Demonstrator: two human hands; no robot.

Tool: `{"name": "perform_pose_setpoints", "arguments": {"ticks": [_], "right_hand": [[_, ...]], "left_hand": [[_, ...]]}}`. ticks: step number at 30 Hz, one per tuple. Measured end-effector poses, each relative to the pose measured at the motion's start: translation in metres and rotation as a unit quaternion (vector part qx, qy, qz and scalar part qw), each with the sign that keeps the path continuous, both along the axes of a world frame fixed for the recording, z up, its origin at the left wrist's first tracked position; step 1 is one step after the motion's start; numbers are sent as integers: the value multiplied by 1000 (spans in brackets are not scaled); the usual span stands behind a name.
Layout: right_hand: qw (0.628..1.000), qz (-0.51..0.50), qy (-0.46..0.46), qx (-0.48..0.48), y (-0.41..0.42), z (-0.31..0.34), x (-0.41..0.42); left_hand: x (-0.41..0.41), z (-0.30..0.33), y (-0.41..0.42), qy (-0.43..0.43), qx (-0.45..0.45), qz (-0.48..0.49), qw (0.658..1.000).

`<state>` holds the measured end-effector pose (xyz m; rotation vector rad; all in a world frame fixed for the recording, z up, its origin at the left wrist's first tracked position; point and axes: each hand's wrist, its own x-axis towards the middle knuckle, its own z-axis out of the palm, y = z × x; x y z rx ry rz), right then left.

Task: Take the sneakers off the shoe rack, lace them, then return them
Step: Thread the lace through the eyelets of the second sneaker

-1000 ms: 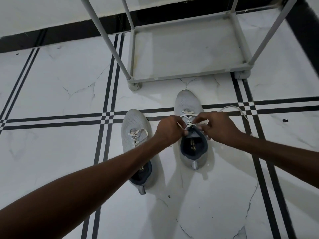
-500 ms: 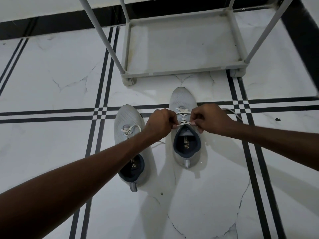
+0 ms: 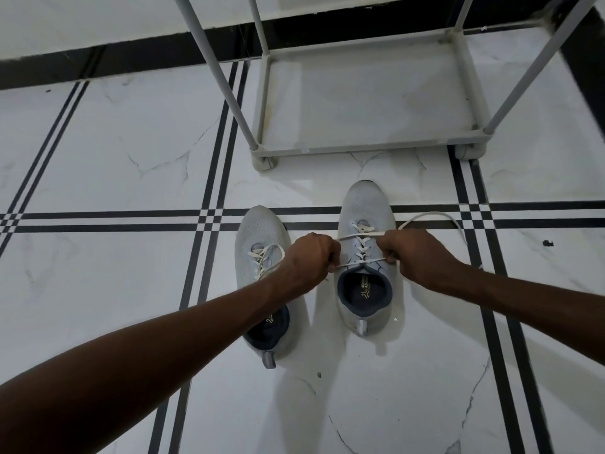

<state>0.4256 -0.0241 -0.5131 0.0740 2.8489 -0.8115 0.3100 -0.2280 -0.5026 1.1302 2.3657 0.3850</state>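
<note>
Two light grey sneakers with dark blue collars stand side by side on the floor, toes pointing to the rack. The right sneaker (image 3: 364,211) has its white lace (image 3: 360,249) crossed up the eyelets. My left hand (image 3: 309,257) grips one end of that lace at the shoe's left side, and my right hand (image 3: 409,253) grips the other end at its right side, so the lace runs taut between them. A loose tail of lace (image 3: 435,217) loops out to the right. The left sneaker (image 3: 258,231) is partly hidden under my left forearm.
The grey metal shoe rack (image 3: 360,149) stands just beyond the sneakers, its bottom shelf bare. The floor is white marble tile with black stripe lines (image 3: 209,221). A black skirting band runs along the far wall.
Both hands have drawn apart, pulling the lace tight across the top of the right sneaker. The lace tail now loops out farther to the right.
</note>
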Motion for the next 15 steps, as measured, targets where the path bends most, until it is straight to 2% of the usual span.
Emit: {"name": "perform_pose_setpoints", "arguments": {"ticks": [4,7,10,15], "right_hand": [[1000,-11,-18,3,5,-3,-5],[998,-41,-44,-26,11,2,-3],[991,-72,-85,-69,16,13,4],[987,-52,-124,-83,23,41,9]], "left_hand": [[-12,1,1,-46,-22,12,999],[-24,8,-17,-131,-10,33,991],[-33,22,-34,-216,-10,51,975],[-54,55,-46,-351,-20,30,936]]}}
